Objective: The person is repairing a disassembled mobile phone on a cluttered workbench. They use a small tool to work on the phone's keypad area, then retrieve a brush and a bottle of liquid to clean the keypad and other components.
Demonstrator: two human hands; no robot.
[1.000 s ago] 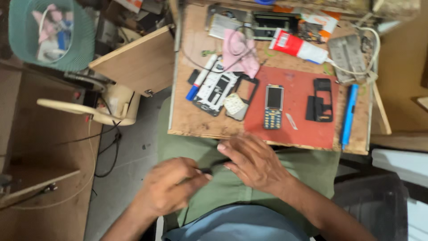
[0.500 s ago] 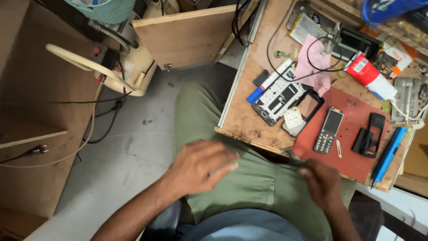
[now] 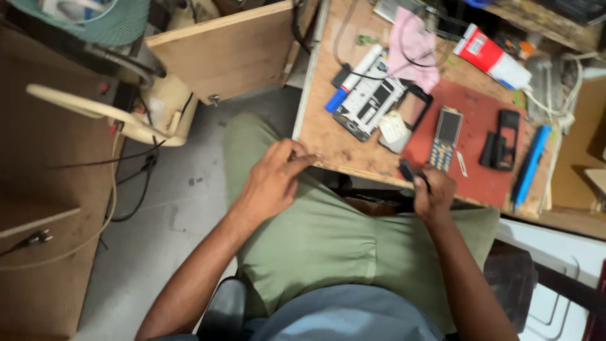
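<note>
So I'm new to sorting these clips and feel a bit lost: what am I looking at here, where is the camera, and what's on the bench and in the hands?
The camera sits on a seated person's head, looking down at their lap and two bare hands. The right hand grips a small dark tool at the edge of the wooden bench. The left hand hovers over the lap, fingers pinched; I cannot tell if it holds anything. On the bench lie a red mat, a keypad phone, a black phone frame, an opened phone body, a blue pen-like tool and a pink cloth.
</note>
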